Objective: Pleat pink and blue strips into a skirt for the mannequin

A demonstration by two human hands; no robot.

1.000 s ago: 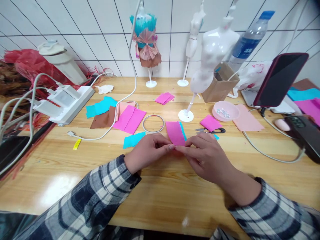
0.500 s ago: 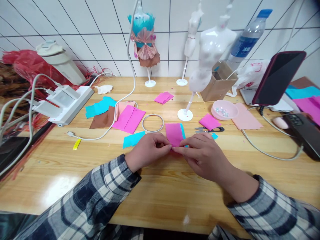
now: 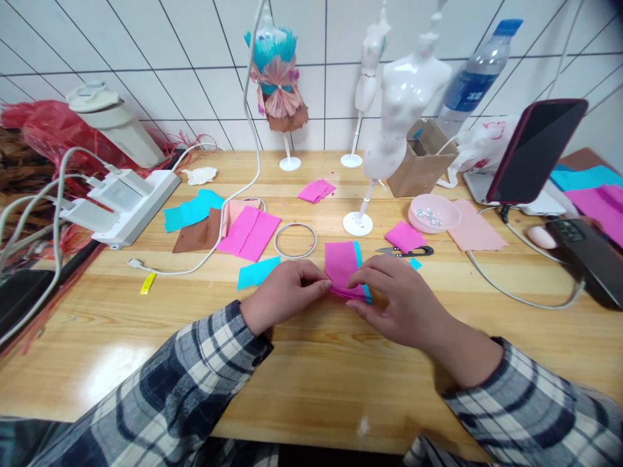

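Observation:
A magenta piece of crepe paper with a blue strip along its right edge lies on the table before me, its near edge folded into a narrow pleat. My left hand pinches the paper's near left corner between thumb and forefinger. At the right end of the pleat is my right hand, thumb and forefinger apart on either side of the fold, fingertips at or just over the paper. Beside my left hand lie a blue paper piece and a metal ring. Thread snips lie beyond my right hand, partly under folded magenta paper.
White mannequins stand at the back, one dressed in crepe paper. A pink bowl holds small shiny beads. Phones, a power strip, a white cable and more coloured paper surround the work area.
My right thumb and forefinger have spread apart and drawn right from the pinch beside my left fingers, uncovering the pleat. My left hand still pinches the corner. The view has shifted slightly.

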